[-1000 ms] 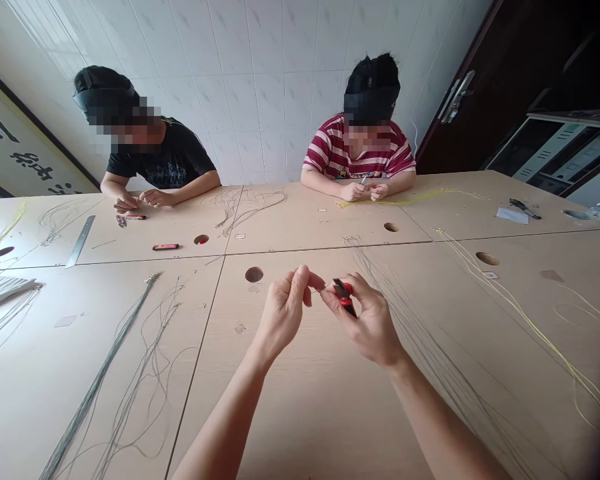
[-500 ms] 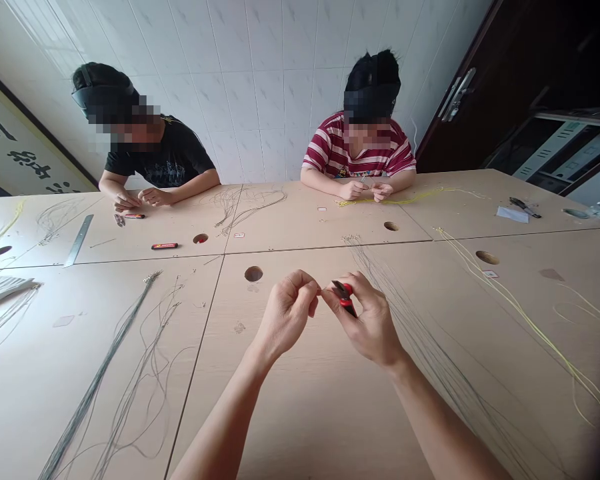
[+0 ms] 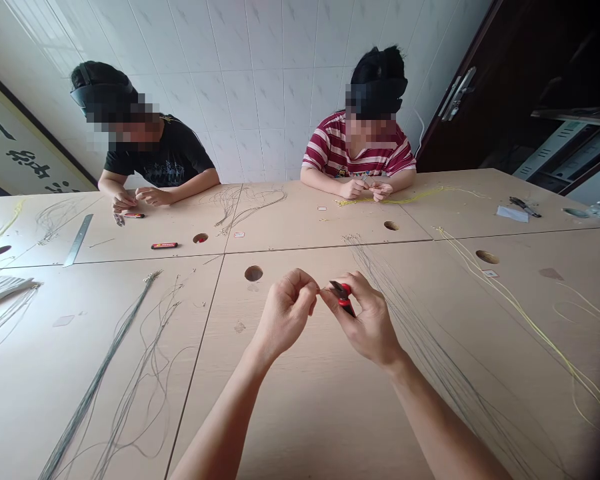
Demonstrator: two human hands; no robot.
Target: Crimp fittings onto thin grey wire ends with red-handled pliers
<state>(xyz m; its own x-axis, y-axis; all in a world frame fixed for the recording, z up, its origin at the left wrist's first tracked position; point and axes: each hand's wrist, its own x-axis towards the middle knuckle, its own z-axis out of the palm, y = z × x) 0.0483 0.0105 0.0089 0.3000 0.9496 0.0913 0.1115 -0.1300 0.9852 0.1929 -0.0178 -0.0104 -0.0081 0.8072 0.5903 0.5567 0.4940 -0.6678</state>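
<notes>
My left hand [image 3: 291, 303] is closed, its thumb and forefinger pinched on something too small to make out. Close beside it, my right hand [image 3: 367, 320] holds red-handled pliers [image 3: 346, 303] in the palm, dark jaws pointing up and left. The thumb and forefinger of that hand meet the left fingertips at the same tiny piece. Both hands are above the table [image 3: 300, 413]. Thin grey cords [image 3: 420, 340] lie to the right of my right hand, their tipped ends further back.
Bundled green-grey cords [image 3: 115, 353] and looser cords [image 3: 150, 373] lie at left, yellow cords [image 3: 520, 307] at right. Holes, one round hole [image 3: 253, 273] nearby, pierce the tabletop. A red-black marker-like stick [image 3: 165, 246] and a ruler [image 3: 79, 240] lie further back. Two people sit opposite.
My hands stay almost in place; the pliers have tipped very slightly to the left. The person opposite at right has shifted their head a little.
</notes>
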